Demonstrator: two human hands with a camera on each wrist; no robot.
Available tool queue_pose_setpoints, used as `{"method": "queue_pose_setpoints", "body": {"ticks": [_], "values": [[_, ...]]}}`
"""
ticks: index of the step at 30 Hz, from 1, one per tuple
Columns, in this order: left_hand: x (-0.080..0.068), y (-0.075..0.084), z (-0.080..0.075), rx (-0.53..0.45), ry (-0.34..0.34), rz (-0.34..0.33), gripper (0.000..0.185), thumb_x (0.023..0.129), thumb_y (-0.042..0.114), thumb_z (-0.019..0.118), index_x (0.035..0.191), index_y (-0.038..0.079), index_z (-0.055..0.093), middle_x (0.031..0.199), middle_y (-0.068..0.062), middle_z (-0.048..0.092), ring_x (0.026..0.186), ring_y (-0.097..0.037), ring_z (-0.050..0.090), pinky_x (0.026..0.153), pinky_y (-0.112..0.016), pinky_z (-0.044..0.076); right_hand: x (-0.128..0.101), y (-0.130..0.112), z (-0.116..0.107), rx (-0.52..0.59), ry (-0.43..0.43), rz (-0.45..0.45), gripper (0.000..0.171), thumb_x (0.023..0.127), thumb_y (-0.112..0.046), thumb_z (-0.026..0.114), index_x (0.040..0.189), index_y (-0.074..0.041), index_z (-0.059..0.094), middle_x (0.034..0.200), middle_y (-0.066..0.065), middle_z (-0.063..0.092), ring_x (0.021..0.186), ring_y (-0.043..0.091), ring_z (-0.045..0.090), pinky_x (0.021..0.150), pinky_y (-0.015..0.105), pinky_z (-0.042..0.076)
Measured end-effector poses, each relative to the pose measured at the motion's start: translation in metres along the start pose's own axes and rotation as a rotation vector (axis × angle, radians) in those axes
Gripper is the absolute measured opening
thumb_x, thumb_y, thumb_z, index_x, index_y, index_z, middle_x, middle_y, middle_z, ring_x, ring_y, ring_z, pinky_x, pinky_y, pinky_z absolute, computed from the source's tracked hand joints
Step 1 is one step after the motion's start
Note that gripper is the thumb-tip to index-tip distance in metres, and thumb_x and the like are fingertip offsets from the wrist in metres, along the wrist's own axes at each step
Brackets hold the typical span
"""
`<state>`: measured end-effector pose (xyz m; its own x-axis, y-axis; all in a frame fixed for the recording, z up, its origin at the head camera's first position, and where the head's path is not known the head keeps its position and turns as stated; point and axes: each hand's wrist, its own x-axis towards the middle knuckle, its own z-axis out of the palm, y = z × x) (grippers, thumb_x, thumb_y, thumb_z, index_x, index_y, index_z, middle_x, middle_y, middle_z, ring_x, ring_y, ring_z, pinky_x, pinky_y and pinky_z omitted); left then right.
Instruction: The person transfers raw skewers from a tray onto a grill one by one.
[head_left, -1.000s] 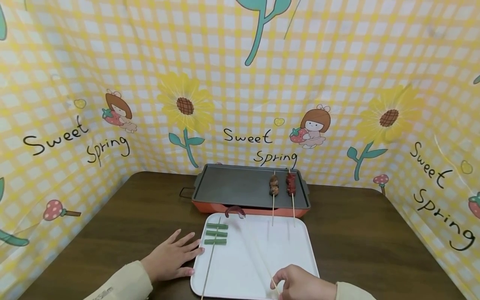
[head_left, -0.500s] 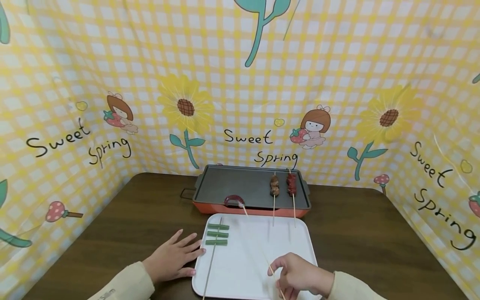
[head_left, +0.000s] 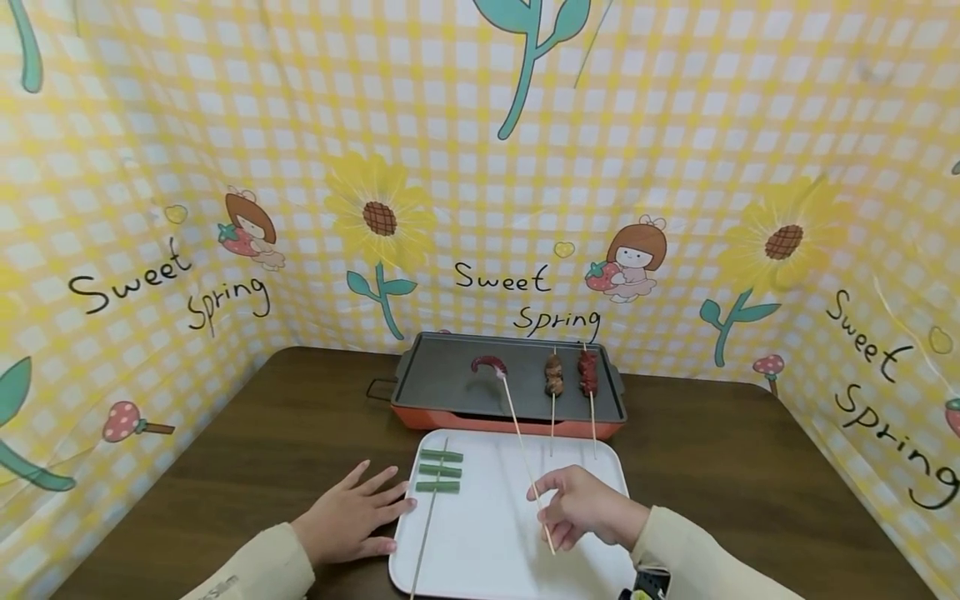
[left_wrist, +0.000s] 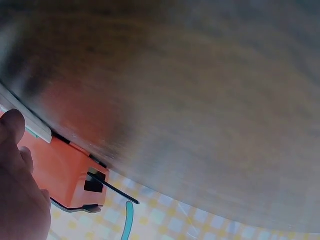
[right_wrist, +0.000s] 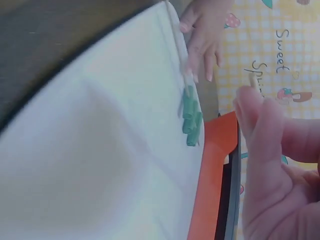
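Fingers of right hand (head_left: 581, 508) pinch lower part of sausage skewer (head_left: 517, 433), stick slanting up-left; curved red sausage at tip over dark griddle (head_left: 450, 379), left of two meat skewers (head_left: 570, 375). Right forearm over white tray (head_left: 487, 542), near its right edge. Left hand (head_left: 348, 521) flat on table (head_left: 247, 450), fingers straight and spread, fingertips at tray's left edge beside green bean skewer (head_left: 437, 471).

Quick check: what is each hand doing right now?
Left hand: open, flat on the table beside the tray.
Right hand: pinching the sausage skewer.
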<state>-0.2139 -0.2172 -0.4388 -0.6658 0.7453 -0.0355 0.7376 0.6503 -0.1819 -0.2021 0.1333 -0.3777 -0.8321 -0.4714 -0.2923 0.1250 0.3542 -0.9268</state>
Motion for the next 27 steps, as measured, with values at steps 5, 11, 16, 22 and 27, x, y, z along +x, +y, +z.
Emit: {"method": "queue_pose_setpoints", "body": {"ticks": [5,11,16,22,27], "values": [[0.001,-0.001,0.000,0.001,0.000,0.010,0.063,0.096,0.061,0.029,0.139,0.022,0.053,0.142,-0.002,0.050,0.135,-0.030,0.038,0.103,-0.058,0.029,0.014,-0.009,-0.002,0.008,0.041,0.014,0.025,0.087,0.009,0.055,0.112,0.010,0.058,0.062,0.006,0.063,0.045,0.007,0.054,0.046,0.022,0.048],[0.002,-0.002,-0.001,-0.020,-0.019,0.000,0.064,0.096,0.062,0.028,0.140,0.022,0.052,0.143,-0.003,0.049,0.136,-0.030,0.037,0.104,-0.057,0.027,0.030,-0.022,-0.003,0.029,0.064,0.018,0.027,0.089,0.008,0.055,0.115,0.009,0.057,0.062,0.007,0.064,0.046,0.009,0.056,0.047,0.022,0.050],[0.002,-0.001,0.002,-0.036,-0.006,0.006,0.064,0.097,0.061,0.028,0.140,0.021,0.052,0.142,-0.003,0.049,0.135,-0.031,0.037,0.103,-0.058,0.027,0.038,-0.031,-0.003,0.036,0.077,0.020,0.026,0.089,0.007,0.055,0.115,0.008,0.058,0.063,0.008,0.064,0.046,0.009,0.057,0.048,0.023,0.051],[0.001,-0.001,-0.001,-0.136,-0.068,-0.026,0.065,0.096,0.062,0.031,0.142,0.022,0.050,0.145,-0.005,0.046,0.137,-0.033,0.033,0.106,-0.059,0.024,0.051,-0.042,-0.005,0.040,0.129,0.057,0.024,0.091,0.004,0.056,0.116,0.006,0.059,0.069,0.012,0.067,0.046,0.011,0.057,0.050,0.024,0.052],[0.002,-0.002,-0.004,-0.113,-0.084,-0.029,0.064,0.095,0.062,0.031,0.142,0.023,0.050,0.145,-0.003,0.046,0.138,-0.032,0.033,0.106,-0.059,0.024,0.059,-0.050,-0.011,0.039,0.156,0.055,0.020,0.092,0.003,0.056,0.112,0.005,0.060,0.073,0.015,0.068,0.047,0.012,0.057,0.050,0.023,0.051]]}}
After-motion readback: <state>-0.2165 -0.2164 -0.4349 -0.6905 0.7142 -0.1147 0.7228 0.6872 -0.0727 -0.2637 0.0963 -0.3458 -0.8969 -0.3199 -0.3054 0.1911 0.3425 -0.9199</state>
